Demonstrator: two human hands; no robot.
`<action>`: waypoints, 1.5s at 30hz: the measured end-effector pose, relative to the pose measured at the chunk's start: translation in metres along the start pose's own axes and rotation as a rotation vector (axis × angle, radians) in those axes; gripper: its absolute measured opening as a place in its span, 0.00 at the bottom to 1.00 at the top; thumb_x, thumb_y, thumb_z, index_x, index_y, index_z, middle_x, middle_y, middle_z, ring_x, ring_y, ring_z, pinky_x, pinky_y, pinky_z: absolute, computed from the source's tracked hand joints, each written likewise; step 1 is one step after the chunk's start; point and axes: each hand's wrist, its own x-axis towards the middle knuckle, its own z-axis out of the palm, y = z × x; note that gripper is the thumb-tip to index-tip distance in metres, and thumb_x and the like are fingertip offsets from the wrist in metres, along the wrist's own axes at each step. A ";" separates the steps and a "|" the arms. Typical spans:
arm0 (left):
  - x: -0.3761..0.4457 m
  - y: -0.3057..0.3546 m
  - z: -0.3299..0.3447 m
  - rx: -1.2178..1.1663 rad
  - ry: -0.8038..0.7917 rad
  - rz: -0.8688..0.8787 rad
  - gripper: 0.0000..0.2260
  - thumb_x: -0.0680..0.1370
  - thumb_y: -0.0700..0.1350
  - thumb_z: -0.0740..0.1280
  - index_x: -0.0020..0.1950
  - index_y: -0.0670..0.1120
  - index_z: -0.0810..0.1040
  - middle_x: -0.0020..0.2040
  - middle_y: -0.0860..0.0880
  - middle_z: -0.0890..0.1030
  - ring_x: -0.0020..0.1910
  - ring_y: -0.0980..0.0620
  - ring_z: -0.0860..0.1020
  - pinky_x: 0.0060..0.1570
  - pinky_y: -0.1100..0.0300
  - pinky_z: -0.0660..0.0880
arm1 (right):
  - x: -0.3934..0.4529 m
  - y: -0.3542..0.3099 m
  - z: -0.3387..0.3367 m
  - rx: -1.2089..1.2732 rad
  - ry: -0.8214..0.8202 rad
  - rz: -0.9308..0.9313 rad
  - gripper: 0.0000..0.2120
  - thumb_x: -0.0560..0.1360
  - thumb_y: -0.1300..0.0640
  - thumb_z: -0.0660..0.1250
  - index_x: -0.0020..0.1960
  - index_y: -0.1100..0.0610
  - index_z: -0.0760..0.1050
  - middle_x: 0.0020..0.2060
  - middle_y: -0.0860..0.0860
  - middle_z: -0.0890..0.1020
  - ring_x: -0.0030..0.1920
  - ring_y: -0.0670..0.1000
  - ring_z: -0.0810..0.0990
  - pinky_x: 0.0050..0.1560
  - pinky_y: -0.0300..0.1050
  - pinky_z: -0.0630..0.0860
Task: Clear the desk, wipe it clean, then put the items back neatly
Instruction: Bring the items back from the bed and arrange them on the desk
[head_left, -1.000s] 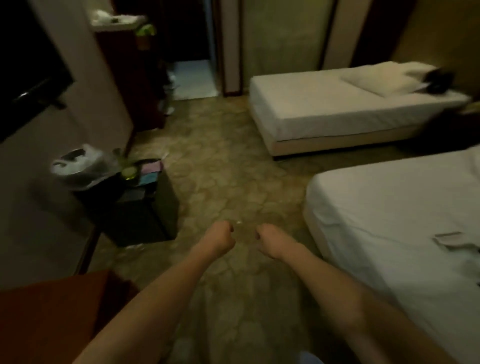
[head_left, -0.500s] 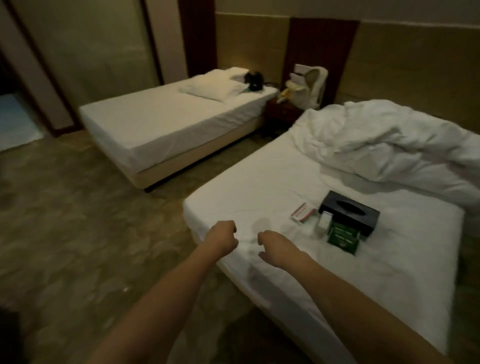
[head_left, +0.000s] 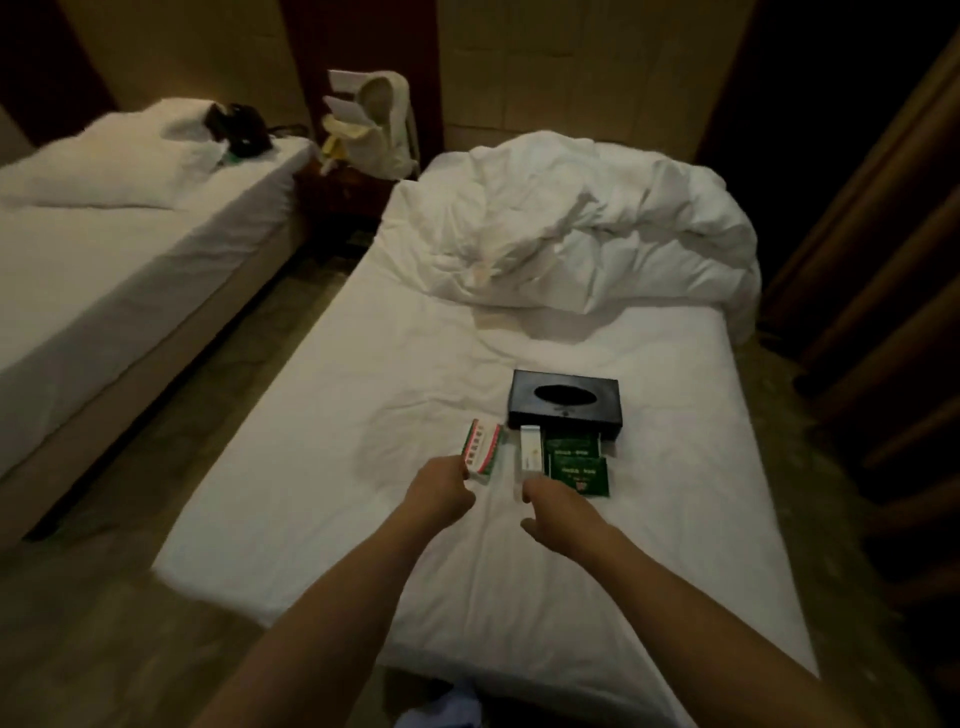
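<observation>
Fingers (head_left: 464, 470) of left hand (head_left: 441, 493) touch red-and-white box (head_left: 482, 451), lengthwise away.

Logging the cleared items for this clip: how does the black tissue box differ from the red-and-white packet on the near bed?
The black rectangular tissue box is dark, while the red-and-white flat packet is pale with red print. The box is bulkier and taller; the packet is thin and smaller. The box lies clear of both hands; the packet's near end meets the left hand, though whether it is gripped is unclear. Both lie on the white bed sheet.
</observation>
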 end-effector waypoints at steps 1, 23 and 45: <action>0.021 0.001 -0.005 -0.018 -0.017 -0.003 0.16 0.74 0.39 0.65 0.61 0.42 0.77 0.59 0.42 0.79 0.58 0.45 0.77 0.51 0.60 0.72 | 0.016 -0.001 -0.003 0.036 0.013 0.036 0.15 0.78 0.55 0.63 0.62 0.61 0.69 0.61 0.58 0.74 0.60 0.57 0.74 0.57 0.47 0.72; 0.309 -0.065 0.075 -0.443 -0.242 -0.501 0.30 0.76 0.45 0.70 0.73 0.38 0.61 0.70 0.39 0.68 0.65 0.43 0.71 0.58 0.56 0.70 | 0.279 0.062 0.063 0.423 0.131 0.755 0.42 0.71 0.47 0.73 0.76 0.56 0.54 0.67 0.60 0.67 0.66 0.60 0.68 0.60 0.52 0.70; 0.316 -0.030 0.130 -0.517 -0.339 -0.492 0.09 0.77 0.38 0.66 0.56 0.40 0.70 0.58 0.40 0.79 0.55 0.42 0.80 0.50 0.52 0.78 | 0.267 0.090 0.103 0.755 0.249 0.869 0.23 0.70 0.56 0.74 0.62 0.57 0.71 0.59 0.57 0.77 0.58 0.56 0.76 0.53 0.47 0.75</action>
